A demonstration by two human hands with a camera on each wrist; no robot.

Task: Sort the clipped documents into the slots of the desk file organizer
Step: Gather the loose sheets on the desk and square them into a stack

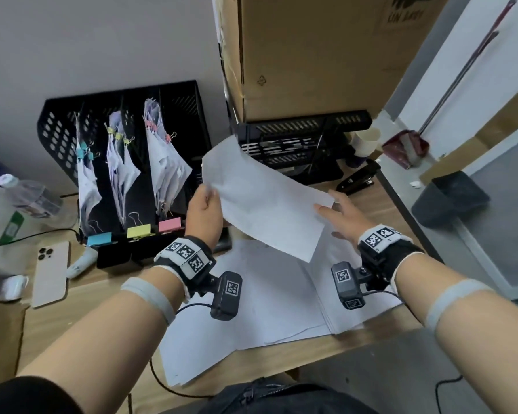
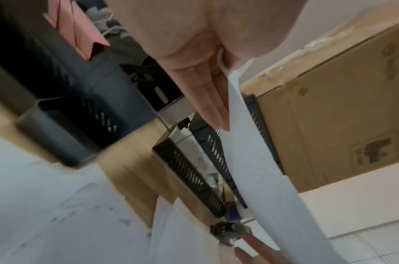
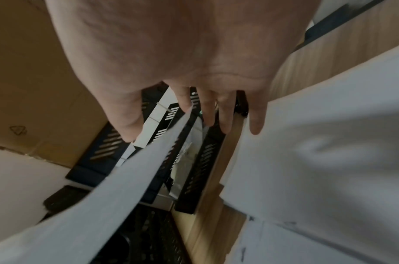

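Note:
A black mesh file organizer (image 1: 57, 130) stands at the back left of the desk. Its three slots hold clipped paper bundles with blue, yellow and pink clips. Large blue (image 1: 100, 239), yellow (image 1: 138, 231) and pink (image 1: 170, 225) binder clips sit on its front edge. My left hand (image 1: 211, 200) pinches the left edge of a white sheet (image 1: 263, 198) held above the desk, thumb on top. In the left wrist view its fingers (image 2: 213, 100) lie straight along the sheet (image 2: 250, 160). My right hand (image 1: 329, 206) has straight, spread fingers at the sheet's right corner. No clip shows on the sheet.
Loose white sheets (image 1: 266, 300) lie on the desk under my hands. A black letter tray (image 1: 296, 144) under a cardboard box (image 1: 311, 55) stands behind, with a black stapler (image 1: 358, 177) and a paper cup (image 1: 367, 141) beside it. A phone (image 1: 51, 273) and a bottle (image 1: 33, 195) lie left.

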